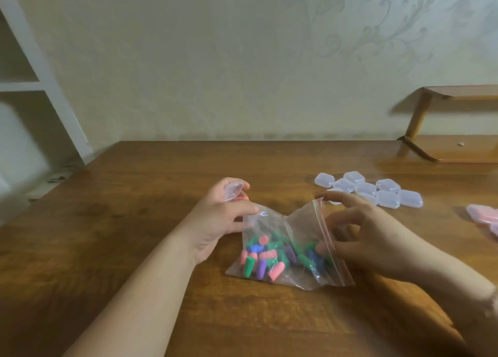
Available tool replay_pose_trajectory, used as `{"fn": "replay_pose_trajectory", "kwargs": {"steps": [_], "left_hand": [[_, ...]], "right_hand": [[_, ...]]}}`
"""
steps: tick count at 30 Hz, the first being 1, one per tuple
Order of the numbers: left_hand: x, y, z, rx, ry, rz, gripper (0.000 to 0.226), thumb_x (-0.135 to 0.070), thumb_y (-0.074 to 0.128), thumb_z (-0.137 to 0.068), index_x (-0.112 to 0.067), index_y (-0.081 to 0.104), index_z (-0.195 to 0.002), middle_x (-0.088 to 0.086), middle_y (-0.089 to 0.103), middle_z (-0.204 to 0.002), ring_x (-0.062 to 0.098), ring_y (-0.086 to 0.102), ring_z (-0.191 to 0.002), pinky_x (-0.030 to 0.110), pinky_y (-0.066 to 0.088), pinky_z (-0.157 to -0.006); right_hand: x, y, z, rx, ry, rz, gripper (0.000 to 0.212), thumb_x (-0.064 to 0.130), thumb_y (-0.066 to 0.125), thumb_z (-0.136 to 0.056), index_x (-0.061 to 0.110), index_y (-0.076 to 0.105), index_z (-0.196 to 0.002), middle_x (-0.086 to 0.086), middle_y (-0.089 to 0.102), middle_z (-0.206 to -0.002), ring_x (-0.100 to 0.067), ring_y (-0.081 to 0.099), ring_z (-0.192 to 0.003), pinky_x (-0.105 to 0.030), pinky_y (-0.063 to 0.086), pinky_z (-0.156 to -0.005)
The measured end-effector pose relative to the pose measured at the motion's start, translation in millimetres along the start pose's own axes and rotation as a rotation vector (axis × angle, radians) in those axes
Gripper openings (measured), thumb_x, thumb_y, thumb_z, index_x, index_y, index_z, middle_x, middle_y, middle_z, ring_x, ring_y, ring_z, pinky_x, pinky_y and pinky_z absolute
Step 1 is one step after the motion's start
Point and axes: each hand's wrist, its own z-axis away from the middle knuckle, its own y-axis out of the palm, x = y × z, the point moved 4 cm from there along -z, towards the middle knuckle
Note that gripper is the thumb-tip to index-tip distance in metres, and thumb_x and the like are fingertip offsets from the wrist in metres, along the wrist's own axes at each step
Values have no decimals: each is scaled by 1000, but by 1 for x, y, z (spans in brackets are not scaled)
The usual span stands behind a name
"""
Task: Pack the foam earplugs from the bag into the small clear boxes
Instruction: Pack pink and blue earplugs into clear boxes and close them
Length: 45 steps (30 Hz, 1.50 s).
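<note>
A clear zip-top plastic bag (289, 251) lies on the brown wooden counter (134, 200) at the centre of the frame, its red-striped zip edge turned toward the right. Inside it sit loose foam earplugs (260, 259) in green, pink, purple and blue, heaped mostly in the lower left part of the bag, with a few more green and blue ones toward the zip edge.

The left hand (223, 214), just left of centre, pinches the upper left corner of the bag between thumb and fingers. In the same hand, held against the fingers above the bag, is a small clear plastic box (234, 190), and something pink shows just beneath it.

The right hand (358, 232), right of centre, reaches into the bag at the zip opening: its fingers are spread and bent, some over the zip edge and some seen through the plastic, the thumb low beside the green and blue earplugs. Whether it grips an earplug cannot be told.

A cluster of small clear plastic boxes (377, 191) with rounded corners lies closed on the counter in the upper right, beyond the right hand, touching one another. At the right edge of the frame are a few pinkish boxes (485, 215), partly cut off. A wooden shelf unit (452, 144) stands on the counter at the far right against the patterned wall.
</note>
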Motion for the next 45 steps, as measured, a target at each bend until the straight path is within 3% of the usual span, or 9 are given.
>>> {"fn": "replay_pose_trajectory", "kwargs": {"steps": [8, 13, 16, 18, 22, 26, 32, 36, 45], "left_hand": [[5, 6, 4, 92, -56, 166, 62, 7, 65, -62, -17, 60, -119, 26, 45, -139, 37, 58, -120, 51, 51, -98], [3, 13, 5, 178, -84, 163, 63, 25, 54, -80, -19, 55, -125, 24, 48, -132, 28, 61, -110, 35, 58, -86], [5, 14, 5, 182, -96, 156, 64, 25, 52, -80, -21, 55, -125, 20, 51, -128, 29, 62, -112, 32, 58, -82], [7, 14, 3, 165, -102, 162, 65, 26, 52, -80, -21, 55, -124, 19, 51, -129, 33, 62, -115, 35, 58, -85], [9, 13, 1, 133, -108, 200, 65, 27, 53, -81, -21, 57, -124, 19, 51, -131, 33, 65, -112, 38, 60, -84], [10, 16, 0, 132, -119, 221, 64, 28, 54, -81, -21, 57, -122, 18, 53, -130, 30, 70, -104, 38, 61, -82], [10, 25, 1, 113, -108, 194, 64, 29, 54, -80, -22, 56, -120, 12, 52, -123, 21, 72, -91, 33, 62, -77], [9, 28, 2, 117, -90, 202, 66, 28, 57, -78, -25, 57, -119, 11, 51, -128, 25, 64, -109, 32, 61, -76], [10, 33, 4, 129, -82, 207, 64, 23, 65, -78, -28, 56, -117, 9, 54, -123, 28, 65, -108, 37, 62, -77]], "right_hand": [[-5, 29, -13, -27, -163, -15, 32, 70, 59, -74, 50, 71, -96, 20, 38, -145, -2, 12, -144, -42, 29, -116], [0, 33, -16, -8, -191, -61, 22, 56, 62, -80, 45, 72, -96, 21, 39, -145, -4, 13, -145, -49, 31, -113], [1, 40, -18, -20, -165, 39, 35, 65, 53, -81, 42, 72, -100, 23, 38, -146, -4, 11, -145, -50, 32, -112], [3, 41, -17, -37, -152, 71, 46, 76, 45, -78, 47, 69, -105, 24, 34, -148, -3, 10, -144, -49, 30, -113], [15, 32, -12, -89, -147, -47, 34, 65, 51, -79, 57, 62, -109, 30, 23, -147, 9, 17, -133, -28, 25, -109], [15, 34, -12, -132, -155, -39, 18, 49, 69, -80, 50, 69, -98, 26, 36, -142, 2, 27, -132, -34, 35, -109], [17, 33, -13, -163, -119, 12, 19, 55, 72, -73, 46, 73, -89, 27, 42, -138, 2, 31, -127, -38, 40, -105], [24, 31, -11, -207, -106, -17, 10, 55, 71, -72, 49, 69, -79, 24, 45, -136, 1, 33, -126, -37, 40, -103], [26, 30, -9, -207, -162, -85, 12, 45, 75, -75, 52, 66, -76, 33, 45, -128, 5, 38, -124, -31, 43, -100]]}}
